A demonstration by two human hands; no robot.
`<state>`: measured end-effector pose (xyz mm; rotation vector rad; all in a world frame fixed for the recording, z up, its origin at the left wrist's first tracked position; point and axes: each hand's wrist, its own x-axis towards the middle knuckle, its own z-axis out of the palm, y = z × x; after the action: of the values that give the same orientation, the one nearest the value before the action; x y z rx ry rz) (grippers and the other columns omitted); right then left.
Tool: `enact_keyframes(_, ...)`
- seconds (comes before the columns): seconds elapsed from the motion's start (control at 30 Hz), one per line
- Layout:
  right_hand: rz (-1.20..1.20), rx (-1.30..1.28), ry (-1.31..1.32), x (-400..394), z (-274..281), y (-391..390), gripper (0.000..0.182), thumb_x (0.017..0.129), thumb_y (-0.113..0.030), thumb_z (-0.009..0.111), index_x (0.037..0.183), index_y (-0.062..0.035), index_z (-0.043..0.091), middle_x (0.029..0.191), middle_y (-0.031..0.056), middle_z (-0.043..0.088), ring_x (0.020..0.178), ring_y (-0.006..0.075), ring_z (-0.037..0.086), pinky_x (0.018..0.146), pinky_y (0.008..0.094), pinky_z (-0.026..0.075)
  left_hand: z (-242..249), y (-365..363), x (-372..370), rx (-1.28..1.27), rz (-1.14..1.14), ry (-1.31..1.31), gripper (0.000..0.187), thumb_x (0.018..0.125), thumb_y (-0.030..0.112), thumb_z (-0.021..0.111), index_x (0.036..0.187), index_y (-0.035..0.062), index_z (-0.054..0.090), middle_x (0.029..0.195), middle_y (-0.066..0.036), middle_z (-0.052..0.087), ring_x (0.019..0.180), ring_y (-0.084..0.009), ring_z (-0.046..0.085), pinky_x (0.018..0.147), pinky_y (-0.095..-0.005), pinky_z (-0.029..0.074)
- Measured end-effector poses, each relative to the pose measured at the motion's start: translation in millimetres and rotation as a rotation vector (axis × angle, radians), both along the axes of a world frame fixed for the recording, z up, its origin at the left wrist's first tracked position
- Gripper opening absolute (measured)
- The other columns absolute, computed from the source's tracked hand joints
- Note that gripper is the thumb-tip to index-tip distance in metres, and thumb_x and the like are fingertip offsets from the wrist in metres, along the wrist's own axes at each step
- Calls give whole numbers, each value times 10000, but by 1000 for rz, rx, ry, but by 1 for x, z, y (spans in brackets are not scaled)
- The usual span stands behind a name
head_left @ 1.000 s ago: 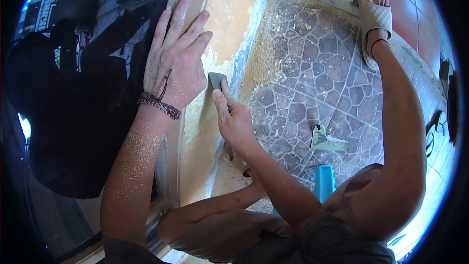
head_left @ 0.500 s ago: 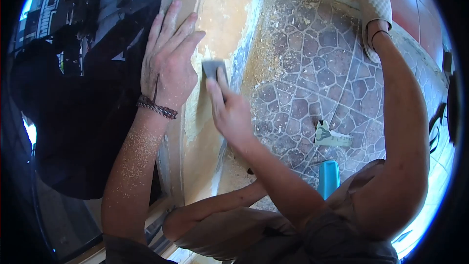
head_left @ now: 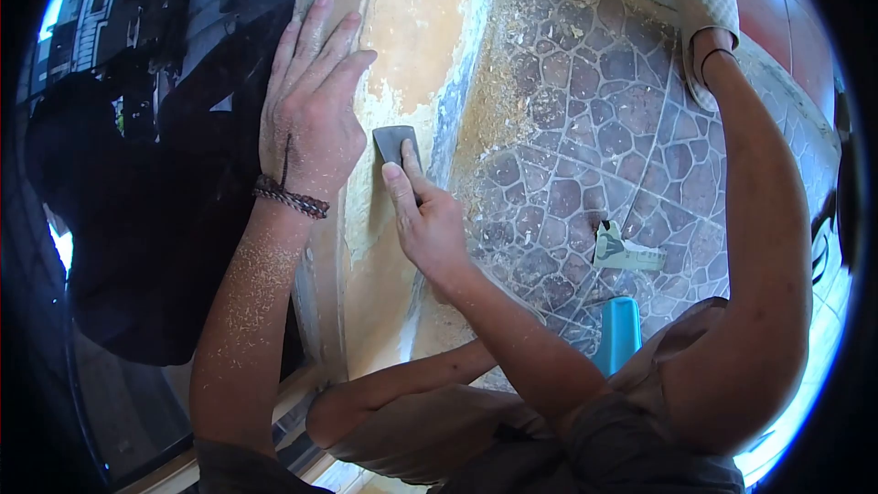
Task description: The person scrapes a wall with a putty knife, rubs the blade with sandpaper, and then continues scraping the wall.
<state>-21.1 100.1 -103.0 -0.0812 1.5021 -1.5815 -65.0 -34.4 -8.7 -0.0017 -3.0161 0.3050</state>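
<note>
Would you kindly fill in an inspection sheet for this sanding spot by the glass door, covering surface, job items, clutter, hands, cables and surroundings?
Surface: yellow wall strip beside the door, paint flaking, patchy.
Job's things: grey sanding block pressed flat on the wall.
Clutter: dust and debris on the stone-pattern floor tiles; a pale scrap of packaging; a blue object near the knee.
Hands: right hand holds the sanding block; left hand flat on the door frame, braided bracelet at the wrist, forearm dusty.
Cables: nothing seen.
Surroundings: dark glass door with reflections; own foot in a sandal.
</note>
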Motion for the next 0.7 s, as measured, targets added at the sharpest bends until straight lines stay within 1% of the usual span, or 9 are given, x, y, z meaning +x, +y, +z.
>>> enact_keyframes(0.03, -14, -16, -20, 2, 1, -1, 566, 972, -436, 469, 1341, -7, 474, 620, 272, 549, 574, 351, 605, 569, 400, 459, 0, -1, -1, -2, -10, 5, 272, 726, -113, 545, 940, 4, 665, 1257, -139, 590, 1329, -300, 412, 1121, -456, 300)
enact_keyframes(0.13, -99, -80, 129, 17, 5, -4, 570, 973, -427, 473, 1332, 17, 473, 598, 268, 538, 544, 358, 589, 545, 405, 449, 0, -1, 0, 53, -8, 40, 252, 743, -109, 545, 941, -2, 658, 1250, -141, 595, 1316, -312, 427, 1111, -460, 316)
enact_keyframes(0.23, -60, -31, 69, -21, 10, -12, 572, 976, -416, 473, 1328, 36, 468, 590, 277, 534, 523, 378, 572, 532, 425, 439, 1, -2, 2, 75, -5, 37, 339, 757, -108, 480, 1028, 12, 644, 1268, -181, 577, 1327, -352, 406, 1105, -442, 321)
enact_keyframes(0.27, -62, -26, 38, -29, 11, -15, 571, 974, -416, 473, 1333, 28, 466, 610, 292, 544, 545, 396, 583, 542, 438, 448, 0, -1, 3, 77, 6, 37, 345, 758, -108, 475, 1037, 12, 639, 1274, -180, 573, 1327, -353, 406, 1104, -438, 322)
enact_keyframes(0.33, -58, -17, 83, -12, 11, -9, 565, 973, -418, 473, 1336, 14, 470, 627, 298, 554, 580, 408, 600, 556, 445, 458, 0, -1, 2, 74, 19, 54, 358, 760, -110, 467, 1054, 12, 630, 1284, -179, 566, 1327, -355, 405, 1102, -431, 325)
enact_keyframes(0.43, -40, -17, 78, -8, 14, -8, 551, 969, -422, 476, 1333, -7, 485, 650, 300, 568, 630, 422, 619, 576, 452, 471, 0, 1, 0, 103, 27, 87, 253, 792, -97, 540, 1009, 6, 622, 1268, -165, 576, 1303, -332, 436, 1096, -462, 337)
enact_keyframes(0.57, -36, -11, 138, -17, 5, -11, 546, 968, -432, 473, 1328, -21, 497, 659, 289, 581, 643, 421, 624, 594, 462, 476, 0, 2, 0, 88, 27, 75, 276, 793, -107, 522, 1025, 11, 614, 1277, -167, 569, 1306, -338, 432, 1097, -464, 336)
enact_keyframes(0.63, -33, -7, 152, -24, 7, -12, 549, 969, -438, 470, 1328, -24, 498, 658, 284, 584, 639, 416, 623, 599, 462, 477, 0, 1, 0, 97, 34, 64, 331, 782, -115, 476, 1060, 5, 609, 1302, -172, 554, 1327, -350, 404, 1099, -442, 332)
enact_keyframes(0.7, -5, 4, 99, -22, 14, -7, 553, 969, -444, 467, 1329, -25, 497, 653, 281, 583, 632, 409, 623, 600, 458, 478, 2, 0, 0, 100, 41, 61, 359, 776, -118, 456, 1078, 4, 607, 1315, -173, 546, 1339, -355, 388, 1100, -431, 329)
